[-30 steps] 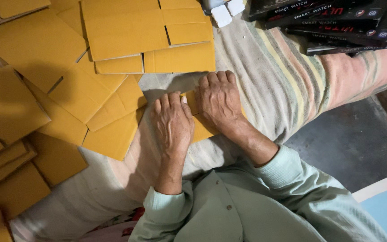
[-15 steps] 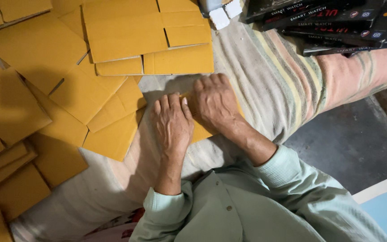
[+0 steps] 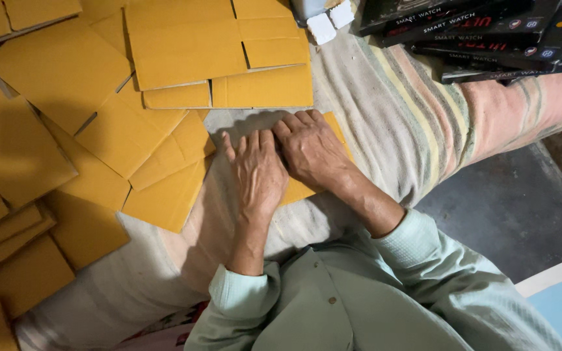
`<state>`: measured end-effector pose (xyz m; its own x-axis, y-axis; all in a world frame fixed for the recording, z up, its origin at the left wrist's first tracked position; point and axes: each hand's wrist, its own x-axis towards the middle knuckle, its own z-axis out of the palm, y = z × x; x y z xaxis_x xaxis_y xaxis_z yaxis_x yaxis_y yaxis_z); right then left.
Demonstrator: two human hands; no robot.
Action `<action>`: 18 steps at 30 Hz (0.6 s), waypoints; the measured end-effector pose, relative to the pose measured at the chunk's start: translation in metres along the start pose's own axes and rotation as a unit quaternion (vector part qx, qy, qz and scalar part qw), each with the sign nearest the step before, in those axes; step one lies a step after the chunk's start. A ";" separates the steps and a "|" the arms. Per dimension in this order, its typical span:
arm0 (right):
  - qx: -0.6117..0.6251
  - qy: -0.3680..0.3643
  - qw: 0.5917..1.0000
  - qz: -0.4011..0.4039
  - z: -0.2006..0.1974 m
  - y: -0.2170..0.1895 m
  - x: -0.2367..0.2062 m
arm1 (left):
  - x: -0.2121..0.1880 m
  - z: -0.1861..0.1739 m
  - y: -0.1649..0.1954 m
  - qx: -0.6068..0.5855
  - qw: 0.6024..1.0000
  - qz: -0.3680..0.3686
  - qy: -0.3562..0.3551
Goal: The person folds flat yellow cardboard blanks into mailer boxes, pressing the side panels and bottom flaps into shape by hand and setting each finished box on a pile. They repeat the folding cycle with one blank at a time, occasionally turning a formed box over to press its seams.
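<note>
1. Two hands lie side by side, palms down, on one small yellow cardboard piece (image 3: 299,190) at the middle of the view.
2. Your left hand (image 3: 258,172) lies flat with its fingers stretched out and close together, pressing down near the left edge of the piece; it grips nothing.
3. Your right hand (image 3: 310,151) covers the upper part of the same piece, its fingers bent slightly and kept together, knuckles raised, pushing down rather than clasping.
4. You see only slivers of that piece: a corner beyond your right fingertips and a strip below your right wrist. Whether it is folded under your palms cannot be told.
5. The piece rests on a pale striped cloth (image 3: 398,123) that covers the work surface.
6. Just to the left of your left hand, many flat yellow cardboard blanks (image 3: 164,45) overlap in a loose spread that reaches the left edge of the view.
7. At the top right, well apart from your hands, a stack of black product boxes (image 3: 482,32) sits on the cloth, with two small white blocks (image 3: 330,19) beside it.
8. Your pale green sleeves (image 3: 417,260) fill the lower part of the view.
</note>
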<state>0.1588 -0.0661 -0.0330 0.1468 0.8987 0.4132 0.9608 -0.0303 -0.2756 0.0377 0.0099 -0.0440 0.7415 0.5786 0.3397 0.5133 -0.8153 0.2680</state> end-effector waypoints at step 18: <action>-0.055 0.022 0.986 0.157 -0.010 0.009 -0.016 | -0.002 -0.009 -0.012 -0.026 0.995 -0.082 -0.051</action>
<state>0.1672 -0.0850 -0.0332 0.4487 0.8178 0.3603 0.8857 -0.3533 -0.3012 0.0260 0.0186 -0.0403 0.6912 0.6957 0.1956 0.6092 -0.7065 0.3602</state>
